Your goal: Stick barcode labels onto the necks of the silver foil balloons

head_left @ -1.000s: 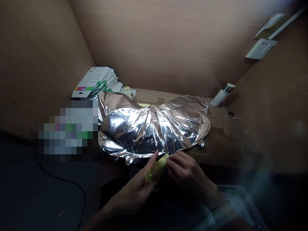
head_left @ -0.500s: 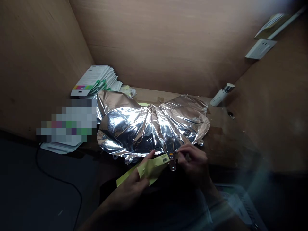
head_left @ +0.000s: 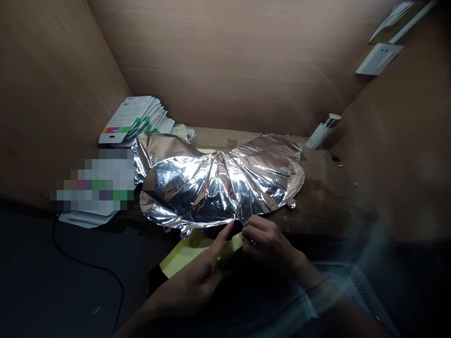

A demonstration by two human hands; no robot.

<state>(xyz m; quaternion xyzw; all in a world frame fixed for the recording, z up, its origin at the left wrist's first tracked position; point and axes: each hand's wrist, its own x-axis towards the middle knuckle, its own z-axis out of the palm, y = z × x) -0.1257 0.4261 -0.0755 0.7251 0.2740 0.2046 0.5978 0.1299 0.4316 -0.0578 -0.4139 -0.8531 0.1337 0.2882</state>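
Observation:
A shiny silver foil balloon, flat and creased towards its middle, lies across the desk with its lower edge facing me. My left hand is closed around a bent yellow paper sheet, its index finger pointing up to the balloon's edge. At the balloon's bottom middle, the fingers of my right hand are pinched together over its narrow tail, beside the sheet's right end. A small glinting bit shows under these fingers; the rest of the tail is hidden.
Stacked white cards with coloured bands stand back left. More packets, partly blurred, lie at the left edge. A white bottle stands back right, near a small dark object. A black cable hangs left.
My right hand has moved left and covers the balloon's tail, meeting the yellow sheet's end. The sheet is turned and its printed corner no longer shows. The view has shifted slightly.

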